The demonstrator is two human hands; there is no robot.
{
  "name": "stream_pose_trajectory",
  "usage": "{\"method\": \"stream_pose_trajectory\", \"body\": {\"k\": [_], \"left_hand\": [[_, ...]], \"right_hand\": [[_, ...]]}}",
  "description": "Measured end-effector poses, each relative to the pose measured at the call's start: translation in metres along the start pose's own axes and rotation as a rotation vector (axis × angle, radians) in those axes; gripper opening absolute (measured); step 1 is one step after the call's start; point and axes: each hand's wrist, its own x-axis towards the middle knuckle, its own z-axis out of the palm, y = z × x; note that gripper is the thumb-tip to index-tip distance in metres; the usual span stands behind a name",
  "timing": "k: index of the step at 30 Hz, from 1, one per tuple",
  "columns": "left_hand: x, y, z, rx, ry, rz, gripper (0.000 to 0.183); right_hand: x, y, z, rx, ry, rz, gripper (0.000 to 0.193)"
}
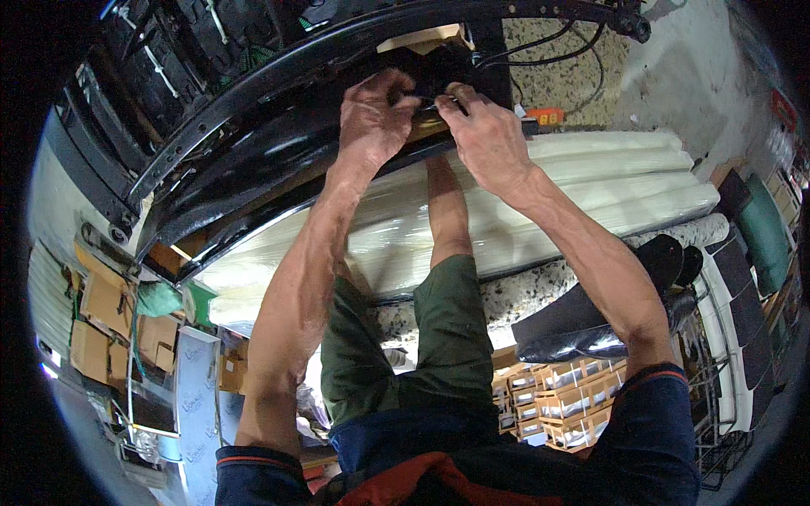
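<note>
Side by side, both my hands work at the far edge of a glossy black sheet [253, 160], which lies along a black metal frame [278, 80]. My left hand [377, 118] is closed, thumb and fingers pinched together, slightly blurred. Close to its right, my right hand [488, 135] is also closed, its thumb and forefinger pinching. Between the fingertips there is a thin dark bit too small to name. Under the hands runs a brown strip, partly hidden by the fingers.
A long bundle wrapped in clear film [591, 181] lies across in front of my legs. Black cables [548, 55] hang at the far right of the frame. An orange-red box [544, 116] sits beside my right hand. Cardboard boxes [105, 299] stand at left, a stack of cartons [574, 396] behind me.
</note>
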Motion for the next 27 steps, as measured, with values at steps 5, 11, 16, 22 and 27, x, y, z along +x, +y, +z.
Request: {"method": "stream_pose_trajectory", "body": {"k": [5,11,16,22,27], "left_hand": [[0.015,-0.046,0.022,-0.291,0.096,-0.022,0.016],[0.020,0.003,-0.001,0.016,-0.014,-0.073,0.017],[0.003,-0.012,0.022,-0.071,-0.103,-0.041,0.013],[-0.019,-0.009,0.031,0.215,-0.025,0.229,0.016],[-0.012,-0.014,0.034,0.141,-0.134,0.178,0.016]], "right_hand": [[0.002,0.011,-0.007,-0.041,-0.090,-0.145,0.021],[0.013,0.010,-0.021,-0.224,-0.337,-0.094,0.013],[0.024,0.007,-0.016,-0.263,-0.409,-0.032,0.016],[0.032,0.031,-0.014,0.220,0.073,-0.005,0.023],[0.047,0.019,-0.028,0.018,-0.310,0.049,0.022]]}}
